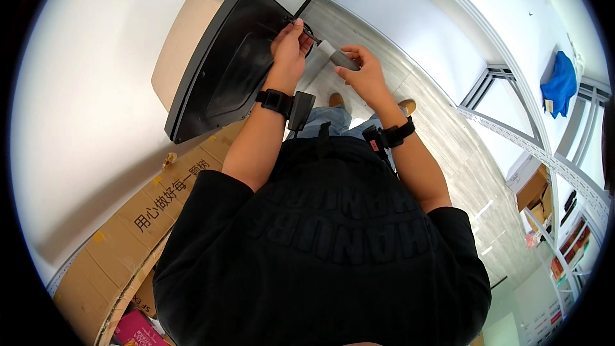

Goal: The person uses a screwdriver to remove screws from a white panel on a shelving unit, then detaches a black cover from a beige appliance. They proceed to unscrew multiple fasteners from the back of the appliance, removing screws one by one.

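My right hand (365, 75) is closed around a grey cylindrical electric screwdriver (336, 54) with a pale collar. Its thin dark shaft points up and left toward a padded panel. That panel has a black plastic shell (237, 57) facing me and a beige cushion (186, 41) behind, like a chair seat. At the shell's upper right edge, my left hand (289, 51) pinches with thumb and forefinger beside the shaft's tip. Whatever lies between those fingertips is too small to make out.
Below the panel runs a long brown cardboard box (154, 211), with a pink box (138, 330) near its lower end. White metal shelving (544, 154) stands on the right, with a blue cloth (559, 83) on it. The wood-look floor (461, 154) lies between.
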{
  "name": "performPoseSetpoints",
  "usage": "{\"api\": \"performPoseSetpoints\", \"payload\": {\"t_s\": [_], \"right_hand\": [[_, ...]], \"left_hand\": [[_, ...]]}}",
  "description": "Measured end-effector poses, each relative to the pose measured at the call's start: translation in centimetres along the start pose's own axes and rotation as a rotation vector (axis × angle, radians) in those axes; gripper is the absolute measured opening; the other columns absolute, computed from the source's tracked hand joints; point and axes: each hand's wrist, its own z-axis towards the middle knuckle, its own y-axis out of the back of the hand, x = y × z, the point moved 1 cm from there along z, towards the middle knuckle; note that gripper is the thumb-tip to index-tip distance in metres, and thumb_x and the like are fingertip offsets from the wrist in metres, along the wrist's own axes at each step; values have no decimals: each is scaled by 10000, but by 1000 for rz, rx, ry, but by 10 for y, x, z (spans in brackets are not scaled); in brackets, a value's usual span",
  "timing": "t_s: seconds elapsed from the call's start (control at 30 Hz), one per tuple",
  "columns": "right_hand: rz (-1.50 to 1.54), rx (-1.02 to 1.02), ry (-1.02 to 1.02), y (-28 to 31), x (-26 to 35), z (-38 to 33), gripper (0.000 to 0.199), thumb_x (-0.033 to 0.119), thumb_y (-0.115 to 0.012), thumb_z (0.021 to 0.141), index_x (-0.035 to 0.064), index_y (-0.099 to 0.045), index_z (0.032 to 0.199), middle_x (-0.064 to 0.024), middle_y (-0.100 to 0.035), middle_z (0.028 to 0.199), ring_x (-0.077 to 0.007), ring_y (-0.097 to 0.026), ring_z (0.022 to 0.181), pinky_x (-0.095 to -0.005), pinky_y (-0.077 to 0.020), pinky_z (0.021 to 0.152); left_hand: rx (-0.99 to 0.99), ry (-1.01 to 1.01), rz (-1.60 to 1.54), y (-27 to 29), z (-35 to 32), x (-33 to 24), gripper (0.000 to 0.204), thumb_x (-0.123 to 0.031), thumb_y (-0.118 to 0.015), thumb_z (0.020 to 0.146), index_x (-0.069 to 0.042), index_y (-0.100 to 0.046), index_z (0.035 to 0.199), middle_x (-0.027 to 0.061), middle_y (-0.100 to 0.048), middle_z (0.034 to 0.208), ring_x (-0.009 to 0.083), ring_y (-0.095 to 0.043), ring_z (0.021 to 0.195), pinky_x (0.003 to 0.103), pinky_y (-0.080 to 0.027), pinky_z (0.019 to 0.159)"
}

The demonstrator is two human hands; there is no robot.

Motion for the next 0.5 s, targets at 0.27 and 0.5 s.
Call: {"api": "performPoseSetpoints", "payload": {"t_s": [0.27,0.5], "right_hand": [[520,215,-312,10,12,-1,382,201,-613,877,89,-518,1229,-76,-587,990,-170,-639,878,-238,-456,532],[396,157,-335,10,15,-5,322,211,-545,923,93,-526,1222,-57,-596,1000,-157,-641,840,-249,-459,561]], "left_hand": [[34,-13,-59,2,2,-1,92,-97,-582,922,-12,-580,958,89,-626,881,207,-629,772,338,-549,730],[50,18,-119,-3,-5,-3,88,-103,-554,936,-17,-549,953,89,-623,874,196,-629,773,342,-559,711]]}}
